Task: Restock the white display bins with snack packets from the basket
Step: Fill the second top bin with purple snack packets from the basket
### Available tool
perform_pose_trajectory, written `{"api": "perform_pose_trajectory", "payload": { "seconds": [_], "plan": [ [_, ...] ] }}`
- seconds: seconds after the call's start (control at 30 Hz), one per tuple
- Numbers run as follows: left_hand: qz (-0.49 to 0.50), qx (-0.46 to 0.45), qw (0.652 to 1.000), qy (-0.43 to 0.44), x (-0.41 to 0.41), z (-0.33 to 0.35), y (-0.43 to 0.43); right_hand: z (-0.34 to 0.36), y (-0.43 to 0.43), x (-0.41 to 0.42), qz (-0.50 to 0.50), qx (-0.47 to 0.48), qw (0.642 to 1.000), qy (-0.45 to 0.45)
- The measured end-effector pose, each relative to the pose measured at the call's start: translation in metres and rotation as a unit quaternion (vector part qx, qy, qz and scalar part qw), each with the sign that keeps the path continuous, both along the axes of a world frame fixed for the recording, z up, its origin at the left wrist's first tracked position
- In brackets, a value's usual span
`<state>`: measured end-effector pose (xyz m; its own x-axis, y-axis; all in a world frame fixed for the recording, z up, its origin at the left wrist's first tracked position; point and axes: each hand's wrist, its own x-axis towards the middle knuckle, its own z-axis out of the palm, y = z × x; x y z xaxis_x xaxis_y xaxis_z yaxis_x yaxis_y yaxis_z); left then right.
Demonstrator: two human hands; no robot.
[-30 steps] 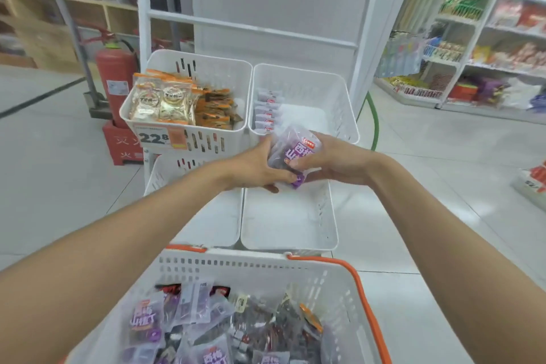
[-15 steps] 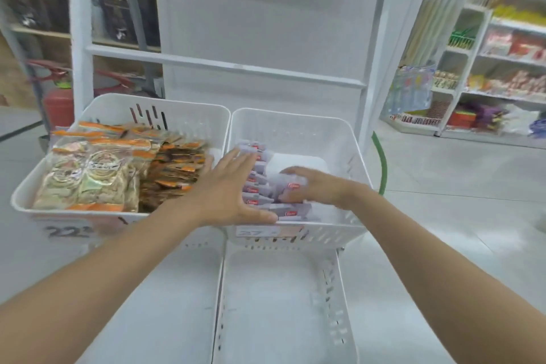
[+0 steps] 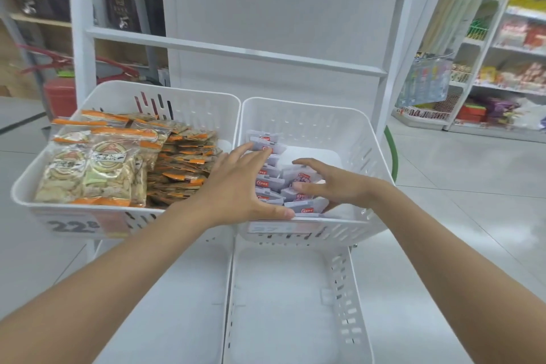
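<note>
Lifted between both hands over the bin 1 second ago; now down among the packets (image 3: 269,180) in the upper right bin (image 3: 307,106). Moved in closer as well, leaving the basket out of view. Left hand (image 3: 236,189) flat, fingers straight and spread, pressing on the row, thumb at the front rim. Right hand (image 3: 336,186) cupped over the near packets, thumb and forefinger astride 1; cannot tell whether gripped or merely nudged. Probably tidying, so 1 more packet restocked. Room left on that bin's right side: likely many trips to go.
</note>
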<state>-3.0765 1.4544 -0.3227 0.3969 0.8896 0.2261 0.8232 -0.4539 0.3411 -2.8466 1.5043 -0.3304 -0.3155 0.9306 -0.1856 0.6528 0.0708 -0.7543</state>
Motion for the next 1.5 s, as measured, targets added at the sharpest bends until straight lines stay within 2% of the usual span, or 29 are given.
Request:
{"api": "perform_pose_trajectory", "payload": {
  "seconds": [0.1,0.13,0.37,0.43,0.5,0.57,0.7,0.77,0.87,0.97,1.07,1.17,1.27,1.4,1.5],
  "plan": [
    [-0.001,-0.012,1.000,-0.012,0.000,0.002,-0.003,-0.007,0.002,-0.006,-0.043,0.117,0.992,-0.024],
    [-0.001,-0.013,1.000,-0.016,-0.001,0.002,-0.003,-0.009,0.003,-0.009,-0.051,0.123,0.991,-0.020],
    [0.004,-0.007,1.000,-0.015,0.000,0.001,-0.003,-0.009,-0.005,-0.016,-0.019,0.057,0.998,-0.013],
    [0.006,-0.001,1.000,-0.006,0.000,0.000,-0.002,-0.010,-0.007,-0.013,-0.032,0.072,0.997,-0.026],
    [0.009,0.003,1.000,0.009,-0.001,-0.001,0.001,-0.013,-0.012,-0.011,-0.066,0.138,0.985,-0.076],
    [0.018,0.011,1.000,0.020,-0.002,-0.004,0.000,-0.013,-0.025,-0.014,-0.096,0.215,0.968,-0.087],
    [0.036,0.099,0.994,-0.034,0.000,-0.011,-0.038,-0.013,-0.087,-0.039,-0.173,0.363,0.916,0.000],
    [0.037,0.097,0.992,-0.072,-0.003,-0.020,-0.074,-0.020,-0.129,-0.057,-0.192,0.385,0.902,0.038],
    [0.036,-0.015,0.992,-0.116,-0.017,-0.052,-0.135,-0.052,-0.189,-0.078,-0.171,0.322,0.931,0.037],
    [0.059,-0.121,0.982,-0.132,-0.042,-0.101,-0.191,-0.103,-0.244,-0.087,-0.103,0.170,0.980,-0.001],
    [0.101,-0.196,0.963,-0.158,-0.076,-0.151,-0.233,-0.157,-0.290,-0.084,-0.033,0.011,0.998,-0.059],
    [0.142,-0.245,0.944,-0.167,-0.109,-0.185,-0.265,-0.188,-0.324,-0.083,0.050,-0.103,0.986,-0.121],
    [0.166,-0.274,0.931,-0.176,-0.130,-0.203,-0.289,-0.197,-0.349,-0.087,0.133,-0.172,0.957,-0.189],
    [0.142,-0.280,0.932,-0.180,-0.136,-0.210,-0.302,-0.219,-0.367,-0.083,0.112,-0.233,0.927,-0.273],
    [0.128,-0.286,0.933,-0.178,-0.129,-0.208,-0.302,-0.231,-0.372,-0.081,0.090,-0.248,0.929,-0.261]
  ]
}}
